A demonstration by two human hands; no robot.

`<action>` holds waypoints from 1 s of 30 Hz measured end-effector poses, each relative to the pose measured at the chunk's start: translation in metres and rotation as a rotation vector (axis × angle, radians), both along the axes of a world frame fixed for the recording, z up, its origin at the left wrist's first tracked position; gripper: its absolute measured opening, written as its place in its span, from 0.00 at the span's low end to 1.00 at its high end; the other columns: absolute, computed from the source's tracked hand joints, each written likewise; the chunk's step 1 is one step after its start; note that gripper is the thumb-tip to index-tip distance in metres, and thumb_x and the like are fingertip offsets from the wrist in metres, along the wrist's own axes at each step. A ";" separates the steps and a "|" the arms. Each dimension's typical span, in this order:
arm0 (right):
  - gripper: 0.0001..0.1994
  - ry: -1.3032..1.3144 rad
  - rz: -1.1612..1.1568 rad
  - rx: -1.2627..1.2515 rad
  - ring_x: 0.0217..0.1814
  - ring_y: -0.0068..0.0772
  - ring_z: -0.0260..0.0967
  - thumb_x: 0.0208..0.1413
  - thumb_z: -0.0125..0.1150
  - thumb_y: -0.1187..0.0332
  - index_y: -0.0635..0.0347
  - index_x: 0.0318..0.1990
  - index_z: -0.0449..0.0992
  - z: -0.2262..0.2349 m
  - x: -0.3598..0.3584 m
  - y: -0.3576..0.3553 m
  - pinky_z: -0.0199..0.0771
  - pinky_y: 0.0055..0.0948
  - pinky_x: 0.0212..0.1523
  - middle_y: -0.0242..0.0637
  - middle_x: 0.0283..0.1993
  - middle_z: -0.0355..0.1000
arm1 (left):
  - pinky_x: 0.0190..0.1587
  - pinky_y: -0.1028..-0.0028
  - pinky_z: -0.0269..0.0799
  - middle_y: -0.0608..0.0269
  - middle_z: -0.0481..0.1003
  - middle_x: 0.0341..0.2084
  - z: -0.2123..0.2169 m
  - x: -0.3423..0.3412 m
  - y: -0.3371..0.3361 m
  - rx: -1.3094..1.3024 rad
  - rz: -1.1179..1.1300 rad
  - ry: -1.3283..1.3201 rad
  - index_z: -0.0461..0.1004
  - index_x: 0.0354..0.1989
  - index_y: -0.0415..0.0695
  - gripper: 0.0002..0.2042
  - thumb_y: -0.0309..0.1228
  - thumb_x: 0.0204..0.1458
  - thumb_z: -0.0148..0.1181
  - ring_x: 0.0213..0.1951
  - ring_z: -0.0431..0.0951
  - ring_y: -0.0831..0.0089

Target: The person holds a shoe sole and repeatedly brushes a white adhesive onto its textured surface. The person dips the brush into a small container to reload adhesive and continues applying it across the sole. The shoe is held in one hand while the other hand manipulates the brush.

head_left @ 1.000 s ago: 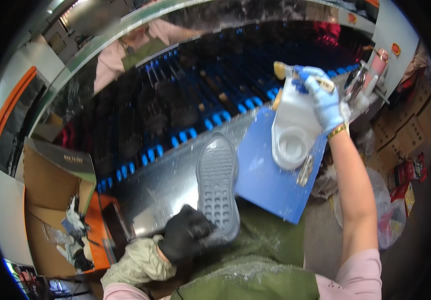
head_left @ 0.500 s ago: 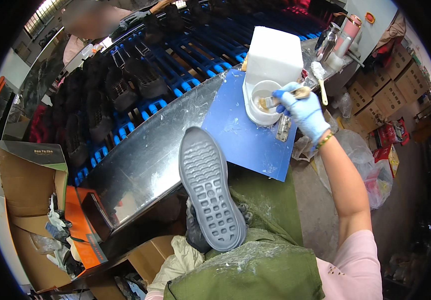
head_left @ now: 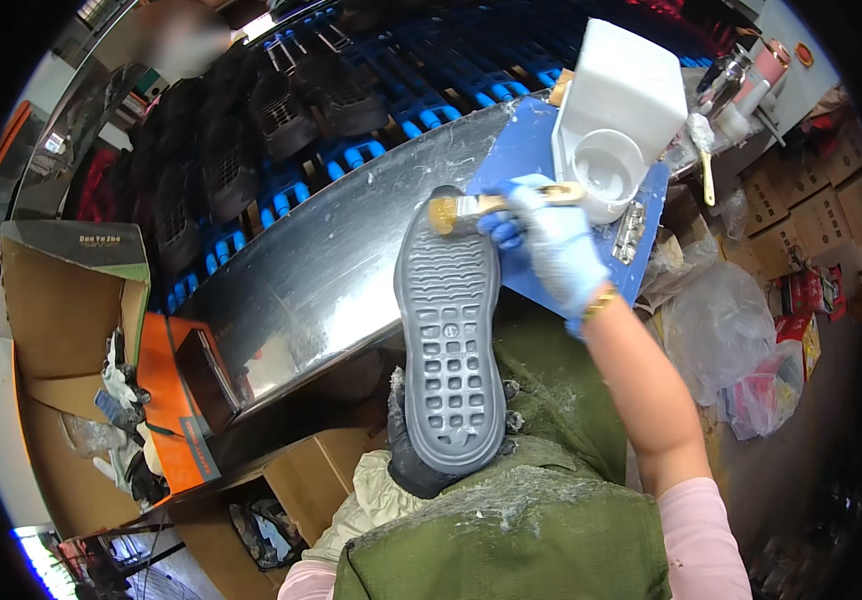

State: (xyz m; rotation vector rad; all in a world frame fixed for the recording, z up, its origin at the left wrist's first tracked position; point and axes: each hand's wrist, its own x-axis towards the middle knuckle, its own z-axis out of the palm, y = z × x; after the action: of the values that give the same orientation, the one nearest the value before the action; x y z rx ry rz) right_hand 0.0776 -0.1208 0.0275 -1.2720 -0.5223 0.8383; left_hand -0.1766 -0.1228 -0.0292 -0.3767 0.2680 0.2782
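Grey rubber is being turned tread-up as a shoe sole [head_left: 451,340] is being held upright over the lap, its heel end being cupped from below by the left hand [head_left: 413,462] in a black glove, whose grip is being kept closed around the sole's lower edge. A wooden-handled brush [head_left: 486,208] is being pinched in the closed grip of the right hand [head_left: 551,245], gloved in pale blue, with the bristles being pressed against the sole's toe end. Behind the brush, a white tub [head_left: 613,172] is being kept on a blue board [head_left: 521,160] at the edge of the metal counter [head_left: 321,290], beside a white block-shaped container [head_left: 631,85]. The sole is being judged light and flexible, likely to bend if held at one tip alone and tacky wherever it is coated; the bare heel and side edges are being judged the safest places to take hold.
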 end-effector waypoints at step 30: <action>0.07 -0.001 0.270 -0.032 0.40 0.20 0.78 0.64 0.65 0.69 0.62 0.45 0.79 0.004 -0.088 -0.087 0.79 0.22 0.42 0.35 0.40 0.82 | 0.51 0.64 0.83 0.52 0.77 0.53 -0.026 -0.023 -0.003 0.283 -0.033 -0.037 0.68 0.62 0.40 0.21 0.43 0.71 0.44 0.49 0.81 0.60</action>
State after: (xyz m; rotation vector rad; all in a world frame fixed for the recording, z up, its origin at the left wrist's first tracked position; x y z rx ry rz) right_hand -0.0106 -0.2076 0.0312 -1.2474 -0.6946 1.0742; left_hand -0.2001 -0.1257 -0.0551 -0.0977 0.1953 0.2721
